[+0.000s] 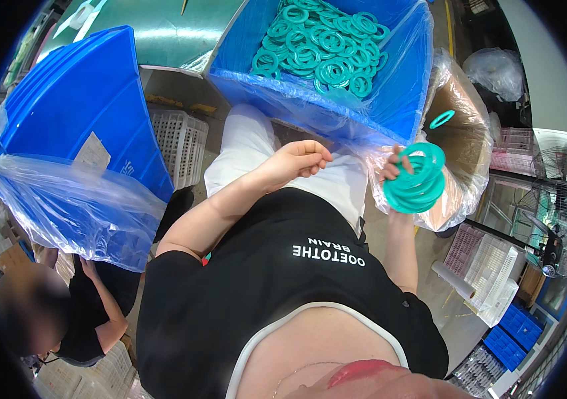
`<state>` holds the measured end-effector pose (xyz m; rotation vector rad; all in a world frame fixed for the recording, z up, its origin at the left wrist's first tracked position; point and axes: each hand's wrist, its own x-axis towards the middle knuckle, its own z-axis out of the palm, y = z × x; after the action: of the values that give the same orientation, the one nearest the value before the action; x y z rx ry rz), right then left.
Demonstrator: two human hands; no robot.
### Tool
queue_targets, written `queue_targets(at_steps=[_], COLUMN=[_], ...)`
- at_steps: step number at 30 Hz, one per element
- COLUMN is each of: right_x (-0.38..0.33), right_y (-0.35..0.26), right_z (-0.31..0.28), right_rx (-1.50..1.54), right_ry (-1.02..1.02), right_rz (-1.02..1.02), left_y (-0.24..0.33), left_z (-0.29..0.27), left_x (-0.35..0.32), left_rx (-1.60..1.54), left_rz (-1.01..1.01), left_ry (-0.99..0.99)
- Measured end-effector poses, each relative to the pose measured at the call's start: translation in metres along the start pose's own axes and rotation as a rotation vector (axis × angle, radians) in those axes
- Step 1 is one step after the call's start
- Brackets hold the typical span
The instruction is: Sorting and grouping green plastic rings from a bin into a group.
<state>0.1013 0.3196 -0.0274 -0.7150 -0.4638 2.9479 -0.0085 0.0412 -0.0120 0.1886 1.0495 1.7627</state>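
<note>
A stack of teal green rings [415,183] is gripped in my right hand [391,166], its fingers hooked around the rings' edge. Just beyond it, a single teal ring [441,120] shows tilted over the mouth of a plastic-lined carton [471,133], apart from my hand. My left hand [300,161] is over my lap, fingers curled in against the thumb, with nothing visible in it. In front of me stands a blue bin [316,100] lined with clear film, and many loose teal rings [326,46] lie heaped in it.
At left stands another large blue bin [84,100] draped in clear plastic, with a white crate [180,143] beside it. A co-worker [90,312] is at the lower left. Right of the carton are crates [473,266] and a fan [549,246]. A green table [170,33] lies beyond.
</note>
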Motion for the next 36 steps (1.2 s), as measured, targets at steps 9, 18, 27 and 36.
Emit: queue_targets(at_steps=[9,18,27,36], right_x=[-0.015,-0.015,-0.012,-0.025], right_y=[0.083,0.074,0.087,0.089], right_z=[0.027,0.018,0.03,0.043], right_rx=[-0.667,-0.783,-0.886,-1.009], right_ry=[0.085,0.024,0.008,0.124], right_rz=[0.226,0.139,-0.139,-0.149], left_y=[0.025,0.021,-0.005,-0.003], left_z=[0.037,0.018,0.001,-0.008], left_x=[-0.013,-0.02,-0.009,-0.008], left_rx=[0.666,1.297,0.471,0.35], left_rz=[0.538,0.935,0.317,0.122], left_ry=[0.111,0.203,0.202,0.057])
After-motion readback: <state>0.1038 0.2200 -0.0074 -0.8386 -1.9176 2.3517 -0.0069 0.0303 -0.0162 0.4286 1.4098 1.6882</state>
